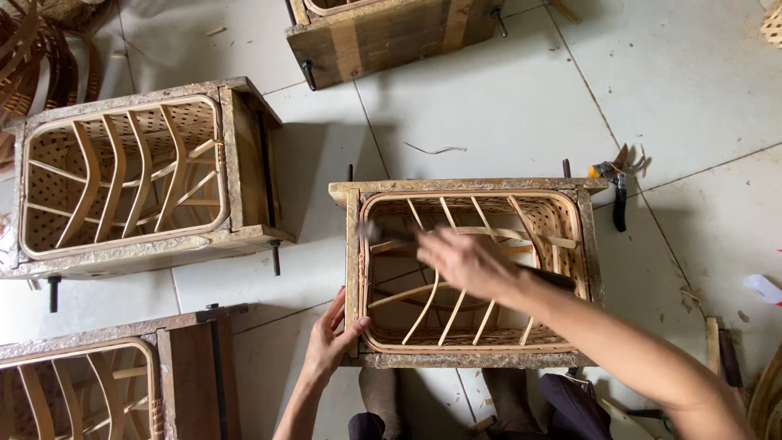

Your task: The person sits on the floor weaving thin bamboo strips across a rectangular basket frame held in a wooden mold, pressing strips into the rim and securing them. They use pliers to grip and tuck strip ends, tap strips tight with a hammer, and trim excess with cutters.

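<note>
A woven bamboo basket (550,218) with curved ribs sits inside a rough wooden box frame (464,187) on the tiled floor in front of me. My left hand (330,338) grips the frame's near-left corner, thumb over the rim. Over the basket opening, my right hand (466,262) is closed on a long dark tool (373,231). The tool is blurred; its head lies near the basket's far-left inside corner. I cannot tell what kind of tool it is.
Another framed basket (122,175) lies to the left, a third (98,383) at the bottom left and a fourth frame (391,33) at the top. Pruning shears (615,186) lie by the frame's far-right corner. A flat tool (721,352) rests at right. My feet (379,395) are under the frame's near edge.
</note>
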`<action>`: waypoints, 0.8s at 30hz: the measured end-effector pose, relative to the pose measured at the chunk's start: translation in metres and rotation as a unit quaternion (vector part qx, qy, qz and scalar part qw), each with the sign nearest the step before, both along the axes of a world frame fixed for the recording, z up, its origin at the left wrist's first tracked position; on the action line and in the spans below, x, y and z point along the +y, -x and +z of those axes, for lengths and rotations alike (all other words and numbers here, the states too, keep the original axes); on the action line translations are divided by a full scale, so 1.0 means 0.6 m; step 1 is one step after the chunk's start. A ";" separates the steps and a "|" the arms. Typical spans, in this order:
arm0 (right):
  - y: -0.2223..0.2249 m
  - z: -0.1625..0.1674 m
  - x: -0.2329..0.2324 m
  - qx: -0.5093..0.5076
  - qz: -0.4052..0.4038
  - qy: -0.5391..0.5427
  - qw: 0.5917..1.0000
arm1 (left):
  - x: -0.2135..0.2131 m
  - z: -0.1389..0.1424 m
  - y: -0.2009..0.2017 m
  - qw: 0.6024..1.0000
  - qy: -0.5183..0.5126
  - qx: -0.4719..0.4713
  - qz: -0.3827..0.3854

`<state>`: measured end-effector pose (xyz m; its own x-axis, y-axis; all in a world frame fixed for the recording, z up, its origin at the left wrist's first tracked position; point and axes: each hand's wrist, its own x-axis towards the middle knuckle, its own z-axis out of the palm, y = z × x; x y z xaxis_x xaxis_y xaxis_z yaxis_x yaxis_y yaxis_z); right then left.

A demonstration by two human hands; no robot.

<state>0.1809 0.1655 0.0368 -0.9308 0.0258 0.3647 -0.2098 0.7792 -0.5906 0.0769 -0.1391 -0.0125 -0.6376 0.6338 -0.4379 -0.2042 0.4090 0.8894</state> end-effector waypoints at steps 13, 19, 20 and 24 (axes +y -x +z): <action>0.045 -0.085 0.061 0.020 -0.088 0.043 0.995 | 0.005 0.019 -0.001 1.000 0.000 -0.018 0.002; 0.040 -0.057 0.063 0.013 -0.093 0.057 0.994 | 0.003 0.014 -0.001 1.000 -0.014 -0.019 0.008; 0.034 -0.051 0.063 0.030 -0.094 0.062 0.993 | 0.002 0.012 0.001 1.000 -0.019 -0.024 0.008; 0.031 -0.038 0.048 0.022 -0.101 0.050 0.993 | 0.000 0.006 -0.001 1.000 0.016 -0.022 0.006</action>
<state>0.1626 0.1943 0.0141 -0.8856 0.2492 0.3919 -0.0825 0.7459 -0.6609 0.0777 -0.1389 -0.0089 -0.6251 0.6105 -0.4863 -0.2485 0.4350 0.8655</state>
